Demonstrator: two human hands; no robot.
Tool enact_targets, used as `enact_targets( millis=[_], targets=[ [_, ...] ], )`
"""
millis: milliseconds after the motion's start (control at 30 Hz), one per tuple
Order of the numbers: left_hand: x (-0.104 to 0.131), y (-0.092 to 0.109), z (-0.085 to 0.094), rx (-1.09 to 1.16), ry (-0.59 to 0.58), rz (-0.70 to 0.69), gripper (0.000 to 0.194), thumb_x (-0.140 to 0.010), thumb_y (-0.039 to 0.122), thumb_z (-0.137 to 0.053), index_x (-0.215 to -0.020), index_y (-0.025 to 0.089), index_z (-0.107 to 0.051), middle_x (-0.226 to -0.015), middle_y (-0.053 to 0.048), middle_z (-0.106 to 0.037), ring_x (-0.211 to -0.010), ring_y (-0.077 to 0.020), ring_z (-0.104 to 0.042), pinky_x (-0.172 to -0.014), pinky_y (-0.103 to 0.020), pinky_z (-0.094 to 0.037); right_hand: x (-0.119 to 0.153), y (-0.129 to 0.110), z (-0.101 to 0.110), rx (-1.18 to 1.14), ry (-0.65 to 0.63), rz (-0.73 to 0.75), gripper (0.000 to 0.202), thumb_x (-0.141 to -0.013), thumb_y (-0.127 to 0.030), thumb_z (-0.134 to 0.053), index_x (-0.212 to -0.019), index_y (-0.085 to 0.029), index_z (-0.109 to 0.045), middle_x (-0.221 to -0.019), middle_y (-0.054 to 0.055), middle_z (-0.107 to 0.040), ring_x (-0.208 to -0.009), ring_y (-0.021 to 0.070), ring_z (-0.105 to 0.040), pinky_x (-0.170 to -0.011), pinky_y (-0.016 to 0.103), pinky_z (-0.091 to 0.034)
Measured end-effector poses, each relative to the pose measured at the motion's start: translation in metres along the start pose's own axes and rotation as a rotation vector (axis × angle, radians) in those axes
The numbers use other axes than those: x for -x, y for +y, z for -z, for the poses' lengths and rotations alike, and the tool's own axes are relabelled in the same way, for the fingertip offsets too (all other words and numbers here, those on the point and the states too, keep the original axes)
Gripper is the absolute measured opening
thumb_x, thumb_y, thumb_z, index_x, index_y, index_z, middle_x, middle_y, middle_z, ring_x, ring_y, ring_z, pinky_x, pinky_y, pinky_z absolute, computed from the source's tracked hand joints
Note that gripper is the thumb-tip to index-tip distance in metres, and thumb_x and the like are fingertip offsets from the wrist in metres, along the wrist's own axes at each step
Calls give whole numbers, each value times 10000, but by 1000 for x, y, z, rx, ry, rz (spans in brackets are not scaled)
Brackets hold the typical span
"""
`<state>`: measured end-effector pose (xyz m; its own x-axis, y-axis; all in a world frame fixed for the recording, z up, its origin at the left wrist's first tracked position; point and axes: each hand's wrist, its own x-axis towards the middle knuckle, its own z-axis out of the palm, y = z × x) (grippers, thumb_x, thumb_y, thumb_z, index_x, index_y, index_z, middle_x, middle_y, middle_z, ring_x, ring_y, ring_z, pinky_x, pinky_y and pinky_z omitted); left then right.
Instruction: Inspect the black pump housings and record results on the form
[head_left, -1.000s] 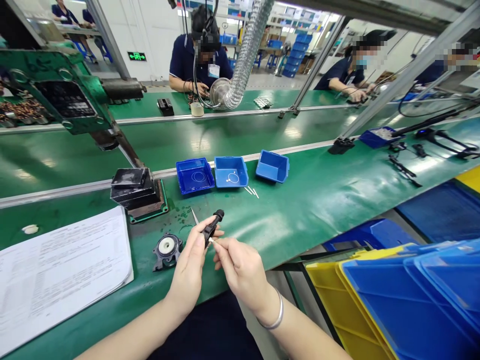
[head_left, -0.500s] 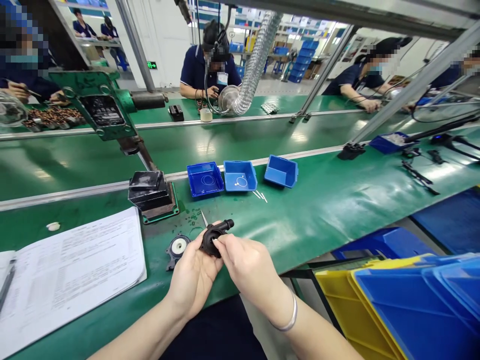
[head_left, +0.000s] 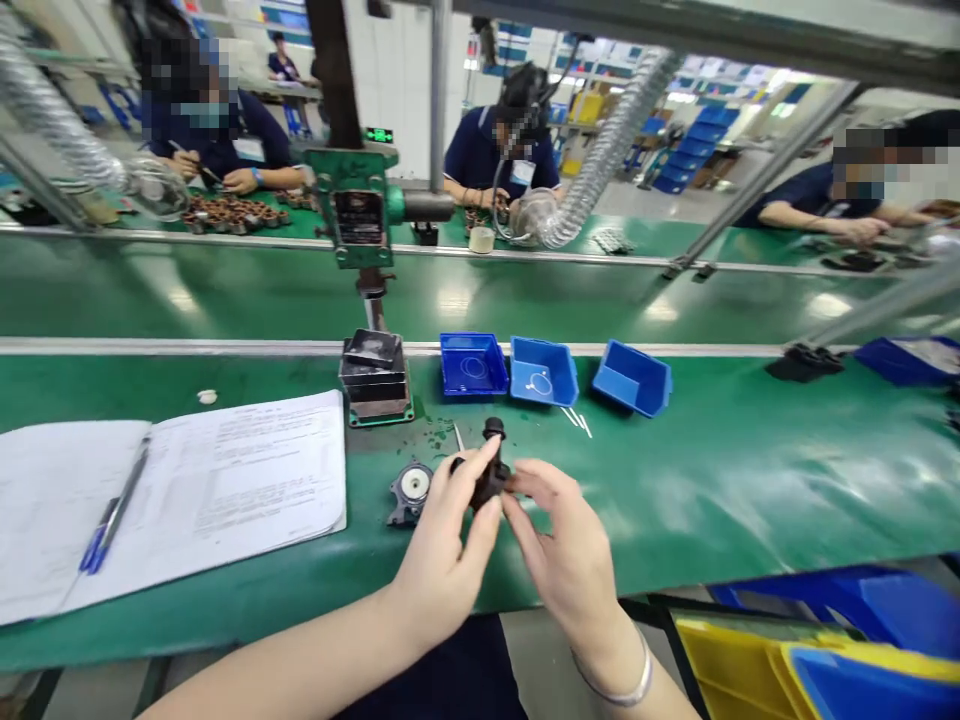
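Note:
A black plastic housing with a short pipe (head_left: 493, 470) is held over the green table, its pipe pointing away from me. My left hand (head_left: 450, 540) grips it from the left, fingers on top and thumb at the near side. My right hand (head_left: 566, 535) pinches its right edge with thumb and fingertips. Just left of my left hand, a dark round part with a white centre (head_left: 414, 485) lies on the table. Beyond the housing is a thin pointed tool (head_left: 458, 436), partly visible.
Blue bins (head_left: 474, 366) stand behind my hands, with white sticks (head_left: 576, 420) nearby. A green press (head_left: 360, 205) rises over a black block (head_left: 373, 375). An open notebook (head_left: 277, 470) with pens lies left. People work across the table; yellow and blue crates (head_left: 727, 665) sit lower right.
The view has swung left. The housing has turned so its open face no longer shows and its pipe points away. My left fingers now lie over it, and my right fingertips have moved to its edge.

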<state>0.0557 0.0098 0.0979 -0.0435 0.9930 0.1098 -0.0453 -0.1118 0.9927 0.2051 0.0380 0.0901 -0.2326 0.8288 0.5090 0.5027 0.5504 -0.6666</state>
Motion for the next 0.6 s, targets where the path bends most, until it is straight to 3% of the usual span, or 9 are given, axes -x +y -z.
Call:
enact_targets(
  millis=[67, 133, 200, 233, 333, 400, 500, 600],
  targets=[
    [1, -5, 2, -123, 22, -133, 547, -924, 208, -549, -1451, 294, -430, -1477, -57, -463, -1369, -264, -399, -1186, -400, -256, 0, 3, 2, -134, -93, -132, 541, -924, -162, -585, -1412, -295, -392, -1119, 62, -680, -999, 196, -675, -910, 334, -544],
    [1, -15, 5, -318, 27, -270, 633, -925, 163, -515, -1510, 283, -304, -1476, -88, -454, -1358, -269, -412, -1154, -440, -321, -1, 5, 3, -308, -291, -215, 588, -924, -191, -571, -1459, -301, -355, -1284, 86, -614, -1119, 208, -638, -979, 344, -525],
    [0, -27, 8, -545, 15, -369, 706, -924, 133, -485, -1546, 254, -173, -1468, -132, -442, -1349, -270, -422, -1108, -457, -390, -3, 7, -1, -470, -438, -256, 524, -923, -225, -574, -1422, -303, -433, -1366, 86, -559, -1174, 221, -609, -1016, 350, -505],
    [-1, -33, 10, -643, 2, -399, 736, -920, 117, -472, -1554, 236, -117, -1461, -154, -438, -1349, -271, -423, -1092, -456, -414, -3, 8, -5, -527, -451, -282, 466, -918, -240, -591, -1370, -305, -496, -1342, 76, -576, -1159, 218, -616, -1009, 338, -508],
    [-6, -40, 20, -782, -78, -421, 808, -903, 80, -469, -1554, 213, -9, -1464, -184, -415, -1371, -269, -408, -1089, -448, -435, -5, 13, -24, -589, -310, -399, 297, -879, -266, -677, -1171, -303, -642, -1122, 35, -677, -1030, 190, -658, -933, 292, -537],
    [-10, -38, 35, -760, -133, -381, 889, -883, 149, -576, -1550, 226, 8, -1507, -170, -361, -1406, -271, -364, -1127, -451, -403, -10, 19, -35, -607, -198, -472, 245, -837, -278, -735, -1078, -292, -695, -1068, 26, -691, -1015, 190, -655, -926, 292, -533],
    [-17, -37, 67, -699, -166, -246, 1100, -752, 336, -787, -1546, 274, -29, -1575, -124, -247, -1454, -292, -269, -1197, -479, -299, -22, 28, -40, -718, -84, -579, 242, -790, -293, -784, -1027, -283, -735, -1292, 35, -618, -1152, 220, -601, -961, 306, -513],
    [-20, -49, 99, -641, -243, -104, 1124, -714, 354, -818, -1539, 328, -55, -1579, -101, -245, -1454, -304, -271, -1201, -511, -277, -35, 30, -43, -913, -158, -660, 225, -796, -302, -773, -1018, -279, -741, -1494, 32, -446, -1051, 234, -649, -766, 307, -582]
  ],
)
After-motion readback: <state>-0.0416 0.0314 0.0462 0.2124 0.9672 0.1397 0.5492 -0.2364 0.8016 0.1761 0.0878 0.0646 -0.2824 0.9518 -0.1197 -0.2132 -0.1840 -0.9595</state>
